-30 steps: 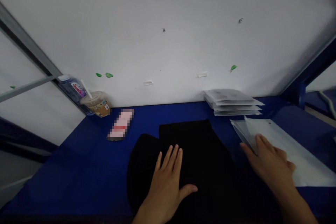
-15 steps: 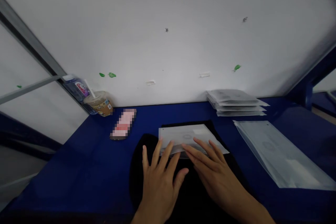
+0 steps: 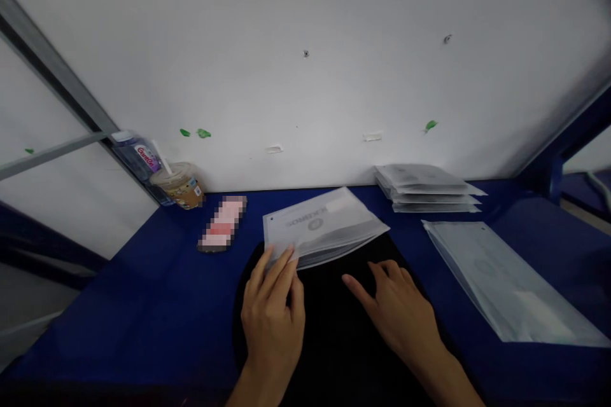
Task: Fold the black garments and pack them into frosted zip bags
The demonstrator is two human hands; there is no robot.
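A frosted plastic zip bag (image 3: 329, 219) with grey printing lies turned at an angle in the middle, its far part over the blue table and its near edge over a black, cloth-like item (image 3: 329, 324). My left hand (image 3: 274, 311) has the near left corner of this bag, with fingers on top and the thumb hidden. To the right of the bag and apart from it, my right hand (image 3: 401, 308) hovers over the black item. Its thumb is stretched away from the bent fingers, and nothing is held in it.
Several similar frosted bags are stacked (image 3: 427, 187) at the back right by the white wall (image 3: 296, 89). Another frosted bag (image 3: 506, 280) lies at the right of the blue table (image 3: 157, 305). At left are a phone-shaped, blurred item (image 3: 223, 224), a cup with straw (image 3: 179, 187) and a bottle (image 3: 136, 156).
The frosted bag has shifted left and away from me and turned, showing more of its print. My left hand has closed on its corner; my right hand has come off it.
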